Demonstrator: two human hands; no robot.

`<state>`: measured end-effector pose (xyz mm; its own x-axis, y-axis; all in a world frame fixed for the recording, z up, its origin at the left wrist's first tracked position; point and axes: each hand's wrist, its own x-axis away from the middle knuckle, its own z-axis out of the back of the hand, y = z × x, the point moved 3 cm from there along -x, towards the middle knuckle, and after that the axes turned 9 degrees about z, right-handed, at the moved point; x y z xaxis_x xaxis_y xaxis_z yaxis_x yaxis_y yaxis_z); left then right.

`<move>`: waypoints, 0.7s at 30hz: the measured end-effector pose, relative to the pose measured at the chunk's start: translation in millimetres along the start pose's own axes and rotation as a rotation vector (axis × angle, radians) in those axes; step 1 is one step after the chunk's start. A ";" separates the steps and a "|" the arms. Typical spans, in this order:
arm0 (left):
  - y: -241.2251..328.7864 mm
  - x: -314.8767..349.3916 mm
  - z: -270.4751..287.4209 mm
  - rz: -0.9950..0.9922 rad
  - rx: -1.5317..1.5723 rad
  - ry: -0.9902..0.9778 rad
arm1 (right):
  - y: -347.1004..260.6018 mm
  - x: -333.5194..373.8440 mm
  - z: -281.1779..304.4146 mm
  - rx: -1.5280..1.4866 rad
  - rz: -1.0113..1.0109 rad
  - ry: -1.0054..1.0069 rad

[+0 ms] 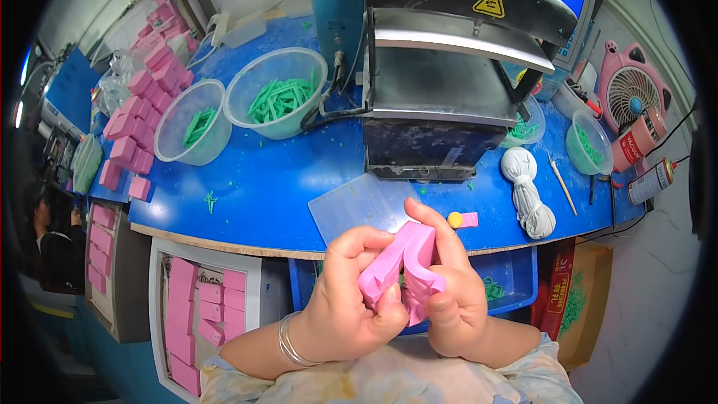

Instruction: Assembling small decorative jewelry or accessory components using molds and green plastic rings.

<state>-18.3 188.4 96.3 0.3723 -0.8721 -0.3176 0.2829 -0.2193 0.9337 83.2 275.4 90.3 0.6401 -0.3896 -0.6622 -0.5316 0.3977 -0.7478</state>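
Both my hands grip a pink rubber mould (407, 251) in front of my body, just past the table's front edge. My left hand (351, 292) wraps its left side, the thumb pressing at the lower part. On the other side, my right hand (456, 292) has its thumb against a curled flap and its fingers behind. The block is split along a cut, and its halves are bent apart at the near end. What lies inside the cut is hidden. Beyond it lies a clear plastic sheet (351, 206). A small pink piece with a yellow round knob (456, 220) sits to the right.
A dark metal press (441, 146) stands at the back. Green strips fill a large plastic bowl (235, 108) and a smaller bowl (168, 135). Pink blocks (123, 153) pile up at left, others lie in a drawer (159, 314). A white cloth bundle (526, 193) and pink fan (632, 90) are right.
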 end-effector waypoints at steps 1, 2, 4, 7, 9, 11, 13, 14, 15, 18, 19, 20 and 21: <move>1.2 -0.5 0.3 -0.004 -0.038 -0.008 | 0.4 1.3 0.5 -0.045 -0.037 0.038; 1.7 -0.5 1.3 -0.008 -0.078 -0.015 | 0.4 3.3 0.6 -0.046 -0.035 0.039; -5.2 0.3 5.0 0.112 0.039 -0.004 | 9.2 9.5 1.1 -0.470 -0.315 0.162; -11.5 -4.9 11.3 0.317 0.231 -0.002 | 5.6 0.9 4.7 -0.542 -0.432 0.262; 5.2 -16.8 14.0 -0.033 -0.447 -0.081 | 3.8 -0.5 5.2 -0.549 -0.430 0.261; -17.6 -15.8 11.0 -0.002 -0.264 -0.079 | -2.5 -2.6 1.8 -0.441 -0.341 0.120; -28.1 -16.9 13.2 -0.041 0.206 -0.076 | 0.0 -0.8 -3.6 -0.411 -0.351 0.066; -27.7 -20.7 11.0 0.009 0.387 0.004 | 3.7 -1.6 -2.9 -0.284 -0.344 0.051; -24.4 -20.8 14.2 0.005 0.379 0.017 | 6.6 -1.3 -2.2 -0.160 -0.331 0.033; -33.1 -26.4 19.1 0.105 1.132 -0.139 | 21.1 19.7 -3.2 0.052 -0.321 -0.012; -33.2 -26.8 18.9 0.102 1.131 -0.129 | 22.0 21.7 -3.5 0.084 -0.347 0.034; -30.7 -25.5 16.1 0.126 1.181 -0.194 | 18.0 16.6 1.7 0.254 -0.202 -0.123; -29.3 -23.7 13.6 0.157 1.237 -0.267 | 15.7 7.9 1.9 0.249 -0.210 -0.123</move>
<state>-47.4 209.5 78.8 0.0973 -0.9547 -0.2813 -0.8103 -0.2401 0.5345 81.0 280.1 73.4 0.7912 -0.3878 -0.4729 -0.2391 0.5157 -0.8228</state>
